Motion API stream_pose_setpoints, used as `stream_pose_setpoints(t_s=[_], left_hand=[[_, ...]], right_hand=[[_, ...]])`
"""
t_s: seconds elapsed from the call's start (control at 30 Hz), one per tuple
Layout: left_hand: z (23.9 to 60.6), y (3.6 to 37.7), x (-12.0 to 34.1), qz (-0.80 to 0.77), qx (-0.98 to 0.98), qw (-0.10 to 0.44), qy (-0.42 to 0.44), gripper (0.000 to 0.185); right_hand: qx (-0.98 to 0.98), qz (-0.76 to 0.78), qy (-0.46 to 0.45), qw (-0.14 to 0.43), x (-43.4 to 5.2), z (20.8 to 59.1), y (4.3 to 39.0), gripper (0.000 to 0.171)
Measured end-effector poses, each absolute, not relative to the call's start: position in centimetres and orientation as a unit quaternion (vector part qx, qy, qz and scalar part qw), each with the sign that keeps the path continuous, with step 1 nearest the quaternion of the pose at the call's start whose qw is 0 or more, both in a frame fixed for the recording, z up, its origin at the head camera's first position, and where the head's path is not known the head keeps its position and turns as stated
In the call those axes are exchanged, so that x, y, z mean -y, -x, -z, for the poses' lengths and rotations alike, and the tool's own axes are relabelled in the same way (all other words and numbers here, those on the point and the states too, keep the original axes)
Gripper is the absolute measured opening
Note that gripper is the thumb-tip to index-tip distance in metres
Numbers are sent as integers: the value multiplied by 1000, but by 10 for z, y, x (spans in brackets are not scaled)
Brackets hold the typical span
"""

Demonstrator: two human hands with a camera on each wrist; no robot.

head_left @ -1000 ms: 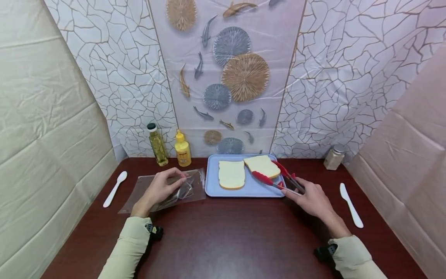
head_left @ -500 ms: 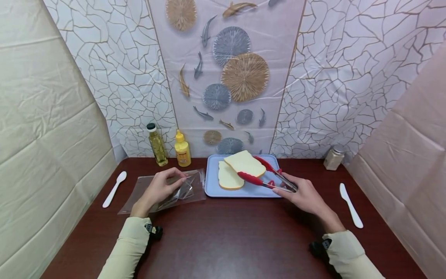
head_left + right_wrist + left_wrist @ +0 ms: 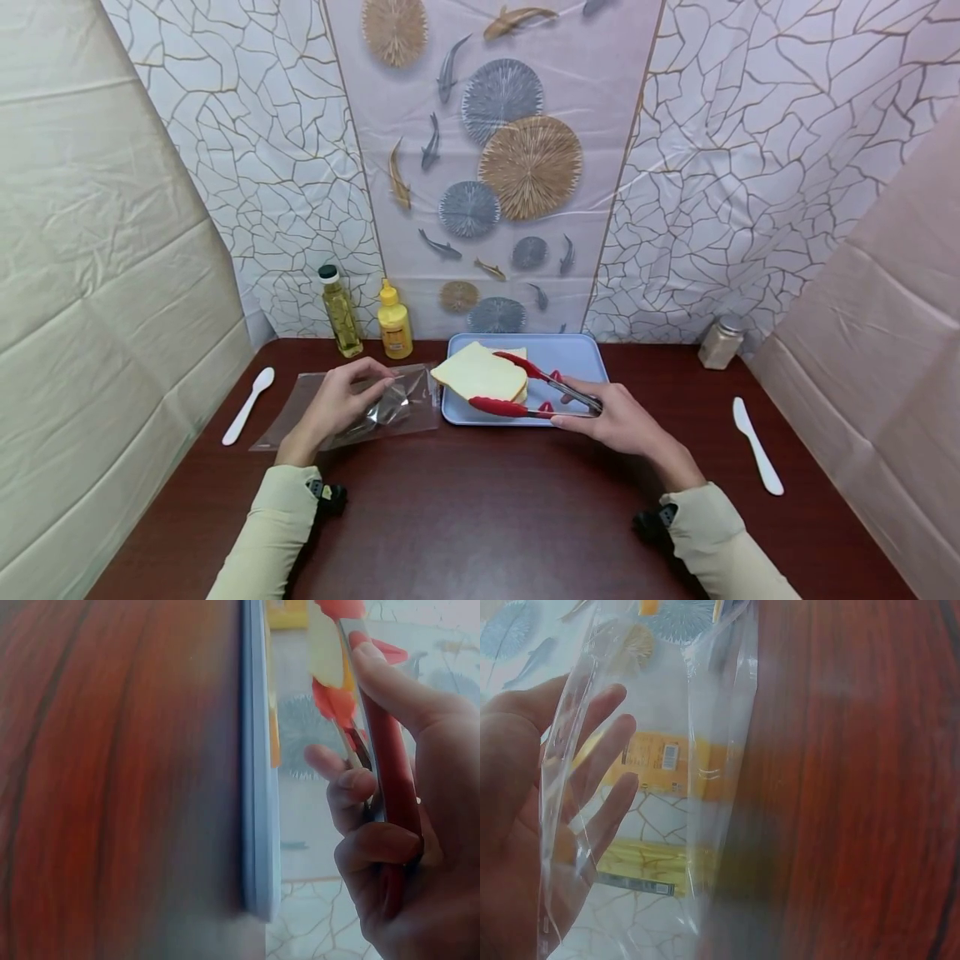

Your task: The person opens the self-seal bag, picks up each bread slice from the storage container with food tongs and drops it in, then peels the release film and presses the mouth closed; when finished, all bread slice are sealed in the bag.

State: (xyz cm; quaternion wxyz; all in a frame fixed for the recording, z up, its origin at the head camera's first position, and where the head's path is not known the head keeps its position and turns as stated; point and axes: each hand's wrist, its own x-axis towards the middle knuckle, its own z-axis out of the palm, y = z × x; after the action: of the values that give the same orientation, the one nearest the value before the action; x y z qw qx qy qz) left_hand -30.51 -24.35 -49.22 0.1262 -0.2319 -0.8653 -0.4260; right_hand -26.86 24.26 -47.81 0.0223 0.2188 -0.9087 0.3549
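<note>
Over the light-blue plastic tray (image 3: 577,367), a pale bread slice (image 3: 480,372) is gripped by red-tipped metal tongs (image 3: 534,393) squeezed in the right hand (image 3: 611,417) (a second slice lies unbagged beneath), while the clear plastic bag (image 3: 375,404) is pinched open by the left hand (image 3: 341,400).

The desk (image 3: 487,508) is showing a dark red wood grain with a smooth, faintly glossy finish. The bag (image 3: 375,404) under the left hand (image 3: 341,404) is reading as thin clear plastic, glossy and crinkled, while the tongs (image 3: 536,392) in the right hand (image 3: 618,421) are showing bare metal arms with matt red tips. The tray (image 3: 577,358) is looking like smooth matt pale-blue plastic, and the bread slice (image 3: 480,373) is looking soft and matt.
</note>
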Motion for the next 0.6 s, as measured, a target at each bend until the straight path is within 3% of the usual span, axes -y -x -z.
stream_pose_setpoints(t_s=[0.6], left_hand=[[494,304,246,427,871,106,221,11]], right_hand=[[921,-271,-278,35,-209,473,267,73]])
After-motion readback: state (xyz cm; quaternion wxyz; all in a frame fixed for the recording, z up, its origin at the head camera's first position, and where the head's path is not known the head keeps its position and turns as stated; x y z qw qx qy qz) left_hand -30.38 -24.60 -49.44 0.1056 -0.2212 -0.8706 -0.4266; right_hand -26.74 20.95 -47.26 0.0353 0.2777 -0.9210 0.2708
